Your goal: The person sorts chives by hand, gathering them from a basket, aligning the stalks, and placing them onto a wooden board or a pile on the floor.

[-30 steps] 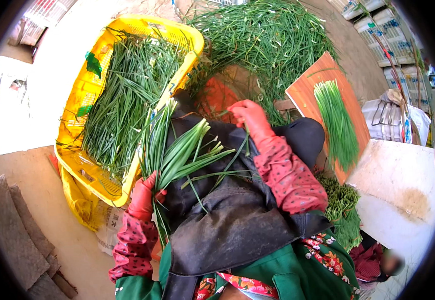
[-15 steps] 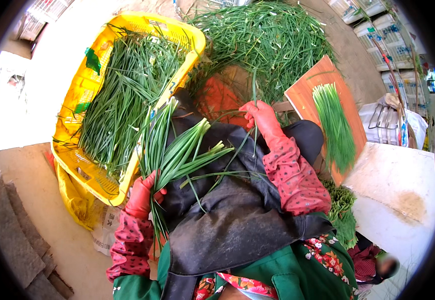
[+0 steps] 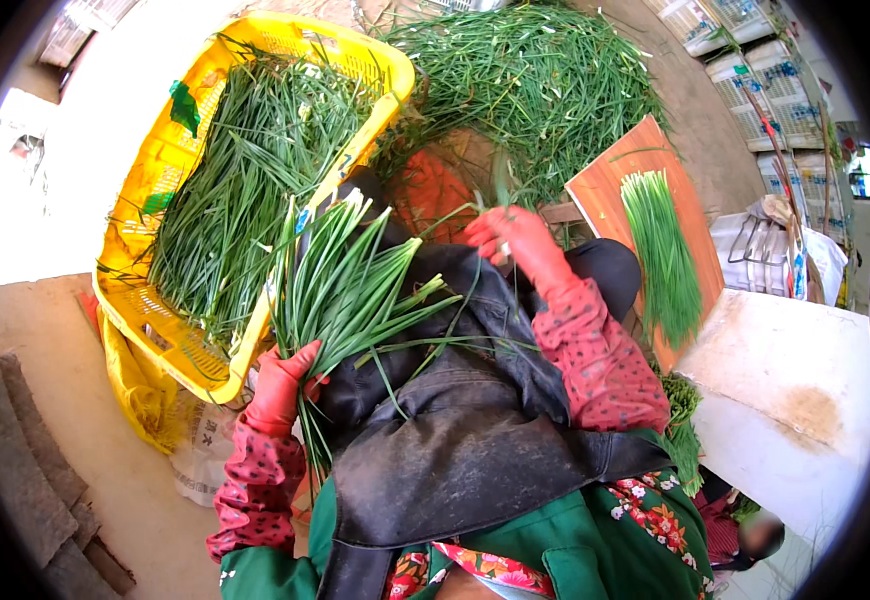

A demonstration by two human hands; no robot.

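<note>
My left hand [image 3: 285, 385], in a red rubber glove, is closed round a fanned bunch of garlic chives [image 3: 350, 290]. Their pale cut ends point up and away, and the green blades hang down below the fist. My right hand [image 3: 520, 245], gloved the same way, hovers over my right knee with its fingers apart. A motion-blurred green blade [image 3: 502, 180] shows just above its fingers, seemingly loose. A few long stray blades lie across the dark apron [image 3: 455, 420] on my lap.
A yellow plastic crate [image 3: 220, 385] full of chives leans at my left. Ahead lies a big heap of loose greens [image 3: 545, 90]. A neat chive bundle [image 3: 663, 255] rests on a wooden board [image 3: 605, 185] at right, near a white slab [image 3: 785, 370]. Another person [image 3: 730, 530] is at lower right.
The blade my right hand pinched has left its upright place and is blurred above the loosened fingers. The bunch in my left hand has spread wider. The view has shifted slightly.
</note>
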